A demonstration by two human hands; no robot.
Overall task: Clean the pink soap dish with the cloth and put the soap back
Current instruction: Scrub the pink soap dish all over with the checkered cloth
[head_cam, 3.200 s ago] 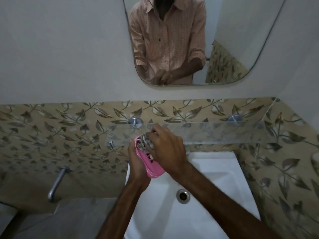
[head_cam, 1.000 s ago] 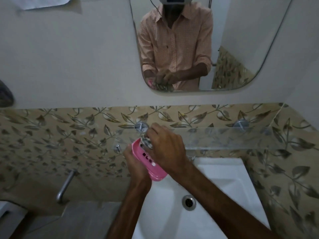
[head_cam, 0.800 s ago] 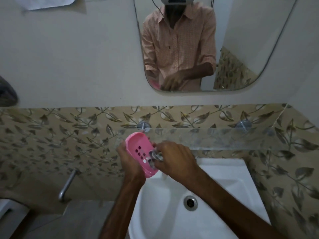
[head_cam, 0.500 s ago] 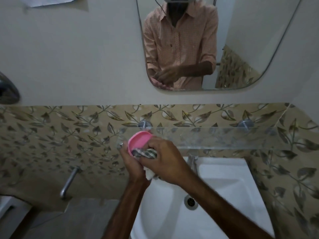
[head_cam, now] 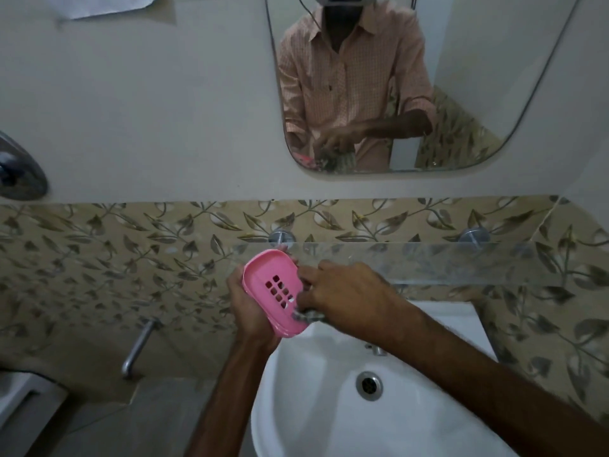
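Head view. The pink soap dish [head_cam: 273, 291] is held above the left rim of the white sink [head_cam: 316, 407], in front of the left end of the glass shelf [head_cam: 428, 263]. The dish is an oval tray of glossy pink plastic with a raised rim. Its hollow face is turned toward the camera and tilted, with the far end higher than the near end. A cluster of small rectangular drain holes sits at the centre of its floor.

The left hand [head_cam: 248, 308] supports the dish from behind and below; its fingers are wrapped around the left edge and back, clamped on the dish. The right hand [head_cam: 346, 291] is closed around the cloth [head_cam: 304, 313], of which only a small checked grey fold shows below the fingers. That fold touches the lower right part of the dish, just beside the drain holes. Most of the cloth is hidden inside the hand.

The mirror [head_cam: 412, 94] above reflects both hands with the dish and cloth at its lower edge. No soap is visible.
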